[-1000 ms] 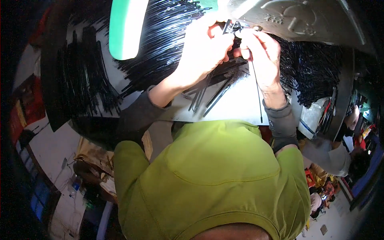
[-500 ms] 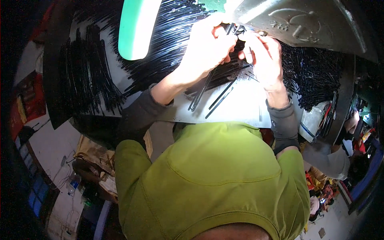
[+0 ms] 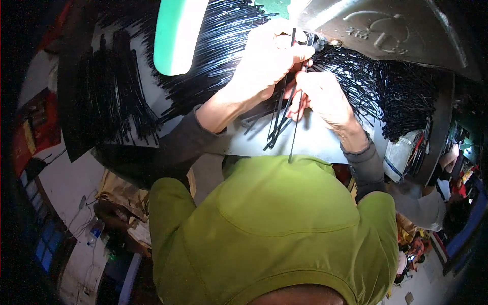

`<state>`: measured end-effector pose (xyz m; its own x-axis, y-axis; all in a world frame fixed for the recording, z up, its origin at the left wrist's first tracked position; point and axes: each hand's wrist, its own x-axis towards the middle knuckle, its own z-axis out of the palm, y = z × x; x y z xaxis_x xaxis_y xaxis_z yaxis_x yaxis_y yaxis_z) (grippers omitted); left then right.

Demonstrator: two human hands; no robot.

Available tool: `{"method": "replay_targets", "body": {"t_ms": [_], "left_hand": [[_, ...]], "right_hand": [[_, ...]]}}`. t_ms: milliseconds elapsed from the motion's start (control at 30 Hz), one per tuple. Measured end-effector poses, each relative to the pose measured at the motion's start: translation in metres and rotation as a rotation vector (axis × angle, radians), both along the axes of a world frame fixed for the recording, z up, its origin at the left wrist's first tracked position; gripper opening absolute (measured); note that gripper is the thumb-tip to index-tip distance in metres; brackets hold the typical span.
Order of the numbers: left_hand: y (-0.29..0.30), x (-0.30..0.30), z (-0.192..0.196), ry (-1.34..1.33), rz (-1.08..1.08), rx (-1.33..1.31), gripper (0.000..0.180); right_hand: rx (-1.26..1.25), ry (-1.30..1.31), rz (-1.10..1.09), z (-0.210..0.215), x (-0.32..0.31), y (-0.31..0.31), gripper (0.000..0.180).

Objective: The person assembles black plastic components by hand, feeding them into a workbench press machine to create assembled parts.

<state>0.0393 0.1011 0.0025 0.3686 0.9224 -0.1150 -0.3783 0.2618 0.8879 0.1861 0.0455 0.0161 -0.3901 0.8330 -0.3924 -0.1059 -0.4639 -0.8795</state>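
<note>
My left hand (image 3: 267,58) is closed, its thumb and fingers pinching several thin black rods (image 3: 277,119) that look like umbrella ribs. They hang down toward my lap, and their upper ends poke out above the fingers. Just below and to the right, my right hand (image 3: 325,96) is closed on a thin black rod (image 3: 294,134) that slants down to the green shirt. Both hands are close together under the bright light. A small metal fitting (image 3: 319,42) sits right beside my left fingertips at the edge of the embossed metal plate (image 3: 376,33).
A large spread of black rods (image 3: 218,46) covers the table behind my left hand. More lie in a bundle (image 3: 117,86) at far left and a tangled heap (image 3: 406,96) at right. A green-and-white lamp (image 3: 180,38) hangs over the left side. A white box (image 3: 399,155) stands at right.
My right hand has come down and left, away from the metal fitting. The rods in my left hand now hang lower, and a rod now runs down from my right fingers.
</note>
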Motion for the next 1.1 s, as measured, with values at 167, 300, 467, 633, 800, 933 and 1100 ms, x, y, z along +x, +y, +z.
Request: {"method": "replay_targets", "body": {"t_ms": [167, 300, 467, 633, 800, 933, 1100], "left_hand": [[0.008, 0.007, -0.006, -0.112, 0.059, -0.029, 0.017], [0.007, 0.010, -0.005, -0.135, 0.097, -0.026, 0.016], [0.005, 0.009, -0.002, -0.049, 0.081, -0.060, 0.011], [0.006, 0.009, -0.005, -0.074, 0.059, -0.037, 0.007], [0.012, 0.003, -0.011, 0.161, 0.033, -0.037, 0.012], [0.008, 0.007, 0.014, 0.012, 0.081, -0.128, 0.011], [0.012, -0.003, 0.010, 0.100, -0.042, -0.104, 0.003]], "right_hand": [[0.028, -0.057, -0.025, 0.007, 0.002, 0.008, 0.039], [0.014, -0.013, -0.026, 0.001, 0.004, 0.009, 0.039], [0.029, 0.090, -0.057, -0.001, 0.004, 0.002, 0.042], [-0.074, 0.100, -0.135, 0.005, -0.011, -0.013, 0.041], [-0.029, -0.105, -0.125, 0.003, -0.031, -0.041, 0.040], [0.568, -0.412, 0.036, -0.003, -0.023, -0.058, 0.020], [0.644, -0.733, -0.102, 0.001, 0.025, -0.056, 0.010]]}}
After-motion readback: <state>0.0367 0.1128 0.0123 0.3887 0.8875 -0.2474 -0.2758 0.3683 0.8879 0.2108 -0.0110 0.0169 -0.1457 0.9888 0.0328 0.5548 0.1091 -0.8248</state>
